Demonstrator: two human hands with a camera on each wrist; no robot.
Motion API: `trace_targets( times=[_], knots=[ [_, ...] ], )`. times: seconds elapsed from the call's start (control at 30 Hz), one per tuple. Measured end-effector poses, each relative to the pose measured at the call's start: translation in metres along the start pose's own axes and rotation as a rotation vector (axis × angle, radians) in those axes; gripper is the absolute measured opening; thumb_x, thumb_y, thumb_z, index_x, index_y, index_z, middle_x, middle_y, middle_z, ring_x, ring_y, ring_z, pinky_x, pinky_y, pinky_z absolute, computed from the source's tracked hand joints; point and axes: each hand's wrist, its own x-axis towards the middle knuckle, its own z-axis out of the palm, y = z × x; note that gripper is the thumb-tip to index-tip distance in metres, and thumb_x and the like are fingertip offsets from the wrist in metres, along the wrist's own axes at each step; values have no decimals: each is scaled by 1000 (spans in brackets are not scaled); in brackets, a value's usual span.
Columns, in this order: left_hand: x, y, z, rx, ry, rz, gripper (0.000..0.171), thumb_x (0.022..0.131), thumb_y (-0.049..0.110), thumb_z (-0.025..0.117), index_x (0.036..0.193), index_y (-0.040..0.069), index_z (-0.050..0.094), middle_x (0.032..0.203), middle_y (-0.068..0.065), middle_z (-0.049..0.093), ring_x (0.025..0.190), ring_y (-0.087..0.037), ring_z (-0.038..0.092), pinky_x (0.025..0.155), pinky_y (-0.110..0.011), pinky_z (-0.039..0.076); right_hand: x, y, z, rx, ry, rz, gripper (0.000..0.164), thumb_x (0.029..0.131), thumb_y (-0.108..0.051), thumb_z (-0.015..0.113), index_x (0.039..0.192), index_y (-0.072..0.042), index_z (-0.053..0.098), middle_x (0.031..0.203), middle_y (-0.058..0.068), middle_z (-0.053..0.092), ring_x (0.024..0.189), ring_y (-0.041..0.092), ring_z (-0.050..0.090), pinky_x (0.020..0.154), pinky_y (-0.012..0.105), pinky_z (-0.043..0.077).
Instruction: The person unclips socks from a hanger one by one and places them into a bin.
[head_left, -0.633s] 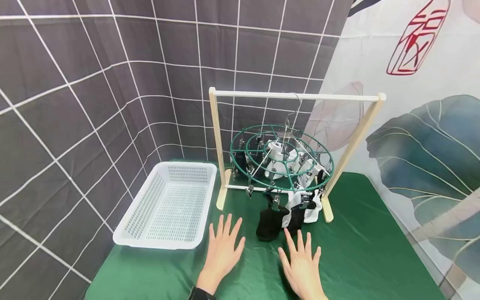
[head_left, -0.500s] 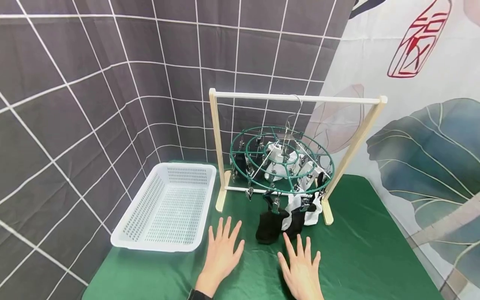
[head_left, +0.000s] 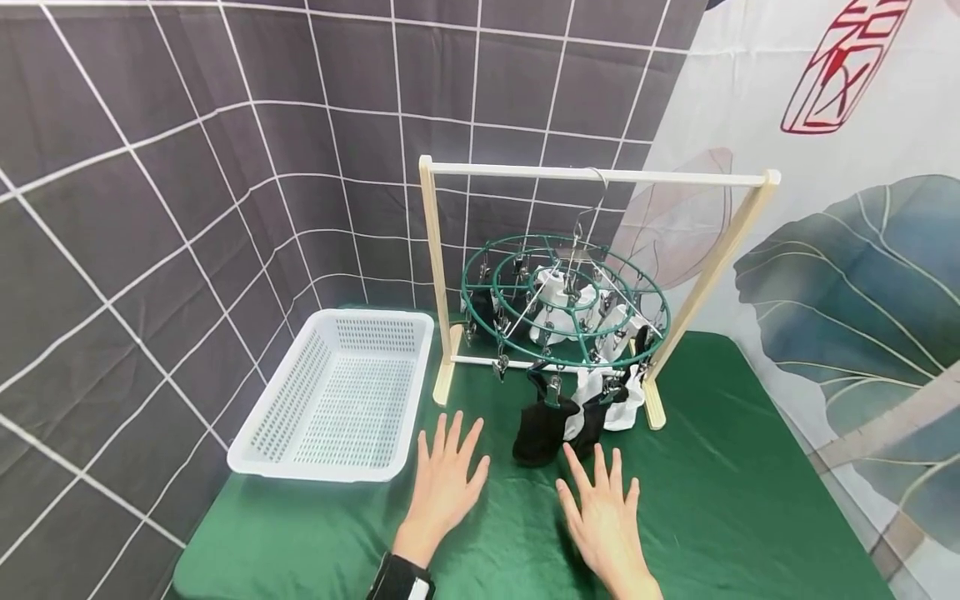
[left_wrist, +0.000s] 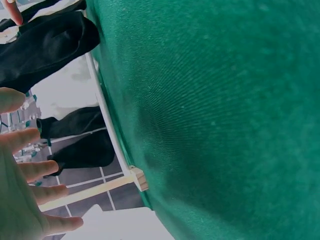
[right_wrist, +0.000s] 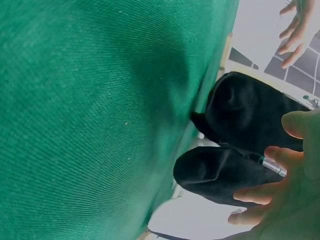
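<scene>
Both hands hover palm down over the near part of the green cloth, fingers spread and straight, holding nothing. My left hand (head_left: 444, 487) is between the white basket (head_left: 322, 472) and the hanging socks. Just in front of a pair of black socks (head_left: 542, 433) is my right hand (head_left: 603, 517), its fingertips overlapping the lower sock edge in the head view. These socks hang from clips on a round green drying hanger (head_left: 588, 363). White socks (head_left: 622, 410) hang behind them. The right wrist view shows two black socks (right_wrist: 250, 112) close beyond the right fingers.
A wooden rack (head_left: 510, 170) carries the hanger by its hook on the top bar. Several bare metal clips (head_left: 501, 365) dangle from the rings. Green cloth (head_left: 750, 492) covers the table. A grey checked curtain (head_left: 360, 83) and a printed white one (head_left: 765, 167) stand behind.
The whole scene, hands included, has shifted slightly upward in the head view. The hands keep their spread pose, and the socks and basket stay in place relative to them.
</scene>
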Motion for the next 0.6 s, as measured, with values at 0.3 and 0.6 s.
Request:
trace_targets(
  times=[0.3,0.6],
  knots=[
    [9,3,2,-163,-36,17,59,104,46,49,156,23,38,162,-13,37,153,-40,27,118,-68,23,3,-1,-4,40,206,-112,39,102,-33,59,138,-19,63,138,23,62,130,45,56,96,62,48],
    [39,23,5,-736,-158,10,71,102,44,57,160,16,27,160,-15,39,150,-39,33,117,-63,31,16,-10,-17,139,323,-156,32,102,-29,60,125,-9,69,116,17,74,101,37,72,76,57,56]
  ],
)
